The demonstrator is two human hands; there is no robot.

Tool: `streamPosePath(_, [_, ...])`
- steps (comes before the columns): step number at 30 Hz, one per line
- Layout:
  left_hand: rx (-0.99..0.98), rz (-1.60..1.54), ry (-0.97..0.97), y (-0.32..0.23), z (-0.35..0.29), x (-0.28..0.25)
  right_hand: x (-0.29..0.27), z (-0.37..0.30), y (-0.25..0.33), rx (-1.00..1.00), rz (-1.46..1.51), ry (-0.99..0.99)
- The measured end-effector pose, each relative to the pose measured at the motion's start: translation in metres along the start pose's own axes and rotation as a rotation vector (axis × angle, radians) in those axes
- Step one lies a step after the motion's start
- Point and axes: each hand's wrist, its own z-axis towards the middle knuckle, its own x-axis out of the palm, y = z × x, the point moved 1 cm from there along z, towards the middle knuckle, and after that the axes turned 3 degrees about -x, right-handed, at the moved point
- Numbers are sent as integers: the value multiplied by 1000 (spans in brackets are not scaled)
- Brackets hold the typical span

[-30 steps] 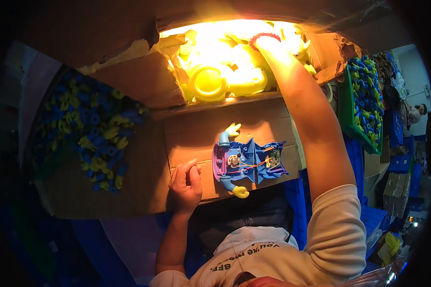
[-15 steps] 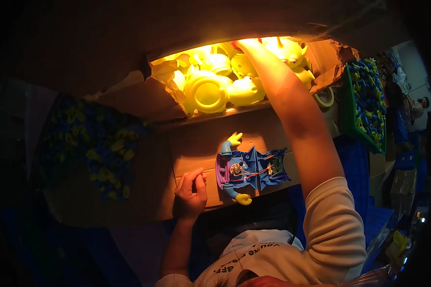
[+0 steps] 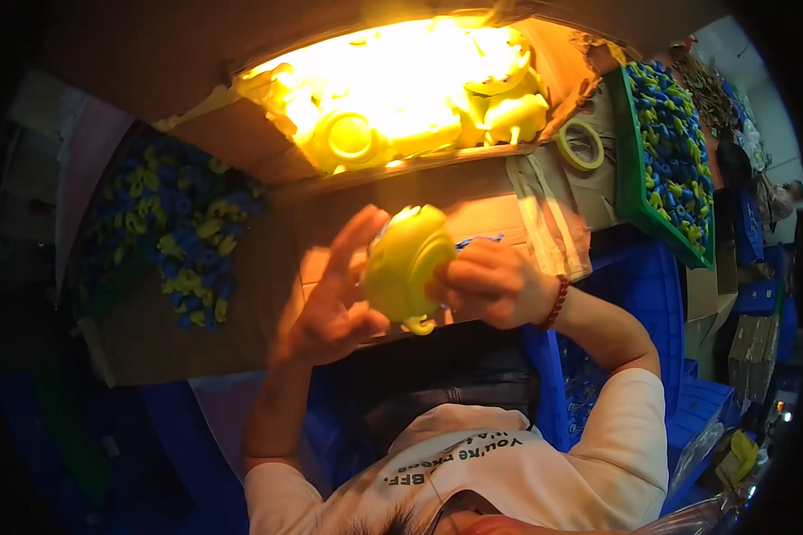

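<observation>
A hollow yellow toy head [image 3: 403, 267] is raised over the cardboard work surface in front of me. My right hand [image 3: 501, 287], a red bead bracelet at its wrist, grips the head's right side. My left hand [image 3: 332, 310] is beside its left side, fingers spread and thumb apart; whether they touch it I cannot tell. Behind the head lies the blue toy body [image 3: 480, 239], hidden except for a small edge. More yellow toy heads [image 3: 348, 138] fill the glaringly lit carton [image 3: 401, 168] at the back.
Blue and yellow toy arms [image 3: 187, 232] lie heaped at left. A green crate [image 3: 633, 201] of similar parts stands at right, with a roll of tape [image 3: 580, 145] beside it. Blue bins [image 3: 629, 285] are at lower right. Farther back on the right is another person [image 3: 787, 194].
My right hand has come back from the carton with a yellow toy head. My left hand has risen from the cardboard and opened beside it. The head now covers most of the blue body.
</observation>
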Motion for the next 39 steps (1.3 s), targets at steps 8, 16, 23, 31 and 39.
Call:
streamPosePath(8, [-223,-352,-248,15,-6,4,-47,-50,-48,419,-227,-693])
streamPosePath(16, [-263,-194,-573,43,-35,-23,-70,-46,-134,892,-100,-925])
streamPosePath(23, [-393,-73,-541,52,-23,-11,-61,-70,-106,815,-149,-871])
streamPosePath(31, [-518,149,-534,56,-18,-2,1,-74,-17,470,247,140])
streamPosePath(39, [-538,566,-326,36,-6,2,28,-55,-14,439,238,315])
